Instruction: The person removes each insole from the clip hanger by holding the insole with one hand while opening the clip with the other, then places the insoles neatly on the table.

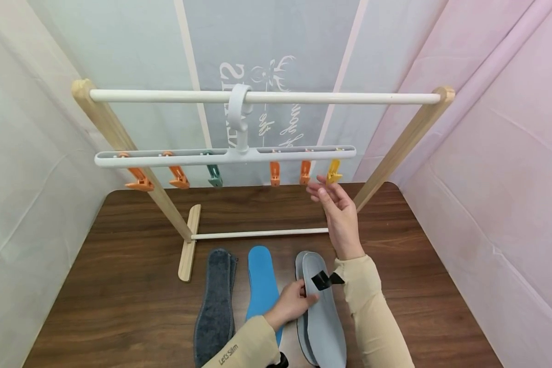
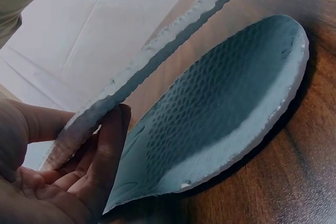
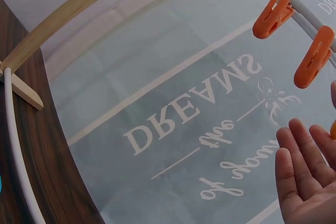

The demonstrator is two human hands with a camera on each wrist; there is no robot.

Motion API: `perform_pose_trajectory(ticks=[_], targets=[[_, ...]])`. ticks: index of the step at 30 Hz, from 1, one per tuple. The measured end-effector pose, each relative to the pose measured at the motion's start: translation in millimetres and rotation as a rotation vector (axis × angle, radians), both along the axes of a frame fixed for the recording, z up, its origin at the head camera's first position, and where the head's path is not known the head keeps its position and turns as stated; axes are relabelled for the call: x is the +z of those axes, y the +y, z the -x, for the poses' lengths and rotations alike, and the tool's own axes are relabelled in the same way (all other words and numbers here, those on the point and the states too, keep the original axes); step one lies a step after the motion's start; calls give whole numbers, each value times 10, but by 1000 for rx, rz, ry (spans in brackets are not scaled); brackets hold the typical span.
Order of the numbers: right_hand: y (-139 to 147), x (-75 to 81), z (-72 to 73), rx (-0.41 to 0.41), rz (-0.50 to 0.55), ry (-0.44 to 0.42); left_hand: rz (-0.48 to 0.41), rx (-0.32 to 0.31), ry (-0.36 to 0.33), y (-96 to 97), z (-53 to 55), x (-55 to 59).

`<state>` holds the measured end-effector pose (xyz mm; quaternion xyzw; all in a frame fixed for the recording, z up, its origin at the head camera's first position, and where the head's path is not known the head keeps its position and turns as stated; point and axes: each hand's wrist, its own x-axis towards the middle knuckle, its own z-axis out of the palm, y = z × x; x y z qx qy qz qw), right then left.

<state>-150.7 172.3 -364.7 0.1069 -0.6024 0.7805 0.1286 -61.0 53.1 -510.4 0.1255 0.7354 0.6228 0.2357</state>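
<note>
My left hand (image 1: 293, 302) pinches the edge of the upper grey insole (image 1: 324, 322) in the head view. The left wrist view shows that insole tilted up between thumb and fingers, above a second grey insole (image 2: 226, 103) with a honeycomb-textured surface lying on the table. Raised at the right end of a white clip hanger (image 1: 179, 159), my right hand (image 1: 342, 217) has its fingers loosely extended. Its fingertips are right by the yellow clip (image 1: 334, 173) and just below an orange clip (image 1: 305, 173). Only a sliver of the yellow clip shows in the right wrist view.
The hanger hooks over the white top rod (image 1: 165, 96) of a wooden-sided rack (image 1: 386, 148). Further left on it hang a green clip (image 1: 214, 176) and more orange clips (image 1: 178, 178). A blue insole (image 1: 261, 281) and dark grey fuzzy insoles (image 1: 215, 301) lie on the wooden table (image 1: 119, 286).
</note>
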Motion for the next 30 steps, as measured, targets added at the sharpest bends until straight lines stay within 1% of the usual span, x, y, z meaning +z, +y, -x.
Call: perform_pose_trajectory(ticks=[5,11,16,18,22,25,30], targets=[[25,-26,-9,-12,4,-26,7,1,-25,4,1,0],[65,-64,-26,-3,13,-58,11,2,-11,-2,-3,-29],[74,-93,-32,-26,-9,-102,39,23,-6,-23,-19,-47],[71,-105,-36,-38,-15,-119,63,34,3,-31,-22,-53],[66,-127,-50,-40,-9,-133,96,45,51,-43,-15,-71],[63,-135,-58,-28,1,-127,111,48,77,-49,0,-86],[62,-145,-58,-13,13,-113,165,61,132,-44,17,-104]])
